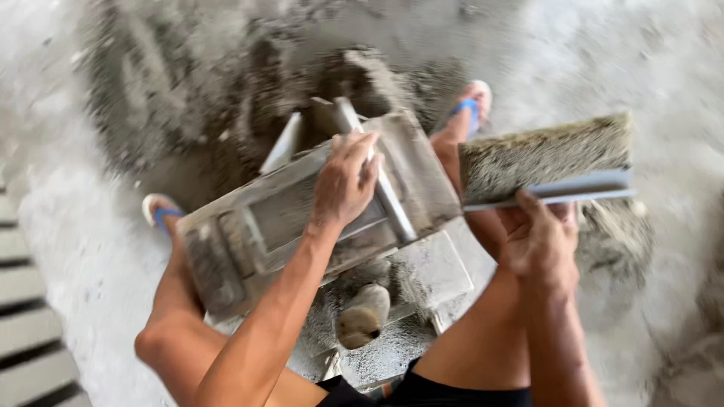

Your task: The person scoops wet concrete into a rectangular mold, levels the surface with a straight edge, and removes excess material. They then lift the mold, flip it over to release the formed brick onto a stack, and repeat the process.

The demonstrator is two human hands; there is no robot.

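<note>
left hand (345, 181) fingers curled tight round metal bar (377, 169) of grey block mould (302, 218), tipped btwn knees, prob. to steady it; right hand (539, 241) grips board (550, 188) from below, fresh cement slab (543, 154) on top, kept level w/ wet mix intact.

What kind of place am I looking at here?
Likely a small concrete block-making yard: a heap of grey cement mix on the ground, a grey metal block mould, and a fresh grey block on a board.
</note>
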